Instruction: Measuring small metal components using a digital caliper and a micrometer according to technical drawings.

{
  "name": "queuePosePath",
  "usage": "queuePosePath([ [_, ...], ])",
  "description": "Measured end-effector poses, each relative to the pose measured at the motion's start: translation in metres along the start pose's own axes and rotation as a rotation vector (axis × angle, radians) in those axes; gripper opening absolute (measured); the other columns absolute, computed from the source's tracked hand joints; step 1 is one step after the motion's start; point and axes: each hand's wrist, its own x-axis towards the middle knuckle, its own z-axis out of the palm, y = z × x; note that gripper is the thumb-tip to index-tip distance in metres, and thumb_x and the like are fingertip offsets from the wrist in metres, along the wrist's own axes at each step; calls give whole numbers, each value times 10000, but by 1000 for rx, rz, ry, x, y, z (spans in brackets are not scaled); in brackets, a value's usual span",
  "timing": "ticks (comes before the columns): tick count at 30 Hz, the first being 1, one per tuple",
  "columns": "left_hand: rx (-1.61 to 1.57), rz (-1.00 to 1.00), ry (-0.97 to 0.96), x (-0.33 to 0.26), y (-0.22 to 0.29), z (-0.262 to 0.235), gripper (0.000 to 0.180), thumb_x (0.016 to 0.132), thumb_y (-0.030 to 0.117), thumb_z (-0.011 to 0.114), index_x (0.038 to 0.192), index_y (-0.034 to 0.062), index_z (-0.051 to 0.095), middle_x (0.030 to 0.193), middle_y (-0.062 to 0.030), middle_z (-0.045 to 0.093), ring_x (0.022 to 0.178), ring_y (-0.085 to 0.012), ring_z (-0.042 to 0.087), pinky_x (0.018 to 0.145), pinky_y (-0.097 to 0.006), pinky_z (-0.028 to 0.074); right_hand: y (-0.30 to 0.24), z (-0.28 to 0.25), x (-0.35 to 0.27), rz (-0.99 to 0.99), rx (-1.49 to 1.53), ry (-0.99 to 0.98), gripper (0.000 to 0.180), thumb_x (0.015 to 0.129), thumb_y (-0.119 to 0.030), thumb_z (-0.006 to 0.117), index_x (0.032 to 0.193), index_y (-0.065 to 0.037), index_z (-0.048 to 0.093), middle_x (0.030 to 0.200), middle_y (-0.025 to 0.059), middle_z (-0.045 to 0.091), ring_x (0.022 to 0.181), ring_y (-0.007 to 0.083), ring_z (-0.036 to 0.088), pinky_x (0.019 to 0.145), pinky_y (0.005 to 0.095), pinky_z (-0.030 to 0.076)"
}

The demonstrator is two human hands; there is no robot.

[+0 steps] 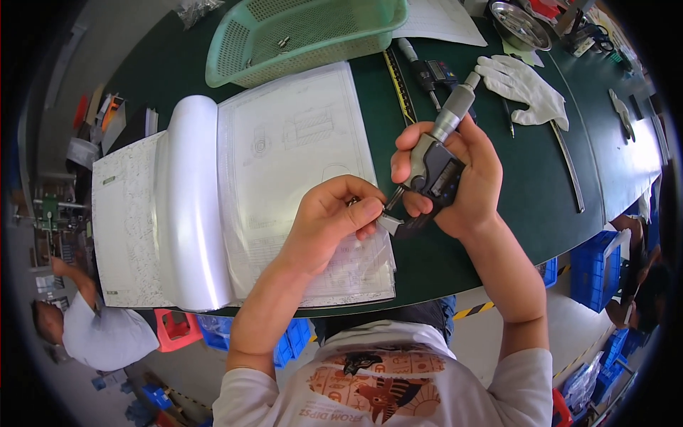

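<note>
My right hand [478, 174] is wrapped round a digital micrometer [445, 179] with a grey frame, dark display body and silver thimble. The tool is tilted, its thimble pointing up and away to the right and its measuring end toward my left hand. My left hand [320, 217] is closed in a pinch on a small shiny metal part [353, 201], right beside the micrometer's jaws. Fingers hide most of the part, and I cannot tell whether the jaws touch it. Below both lies an open binder of technical drawings [284, 171] in clear sleeves, one sleeve curled over.
A green perforated basket [235, 46] with a few small metal pieces stands at the back. Behind the micrometer lie a second micrometer [432, 71], a yellow-black ruler [400, 85] and a white glove [523, 89]. A steel strip [567, 167] rests farther right. Another person [103, 331] is at lower left.
</note>
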Motion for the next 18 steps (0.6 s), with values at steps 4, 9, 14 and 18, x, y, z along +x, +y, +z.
queuePosePath([
  [4,21,7,3,-1,1,0,167,786,115,598,879,-15,548,738,-36,539,602,-77,488,546,-196,402,-1,3,0,12,-21,12,643,838,-506,160,870,23,524,676,138,573,396,155,450,391,233,381],
  [9,29,17,-1,-1,1,-1,161,783,101,599,882,-15,549,740,-35,542,602,-74,495,551,-191,410,0,2,1,24,-9,13,658,817,-538,183,865,19,530,666,134,574,395,151,449,389,230,372],
  [14,34,32,-16,-1,-2,-4,157,783,98,598,881,-15,549,741,-33,542,601,-73,498,554,-187,414,0,1,0,38,-11,22,612,837,-514,201,877,7,520,671,144,558,389,155,428,364,240,385],
  [18,40,32,-21,0,-2,-2,153,782,94,600,879,-12,550,745,-33,543,607,-73,498,553,-189,414,0,0,-1,38,-16,29,658,802,-545,210,856,23,538,668,133,577,389,152,452,389,230,372],
])
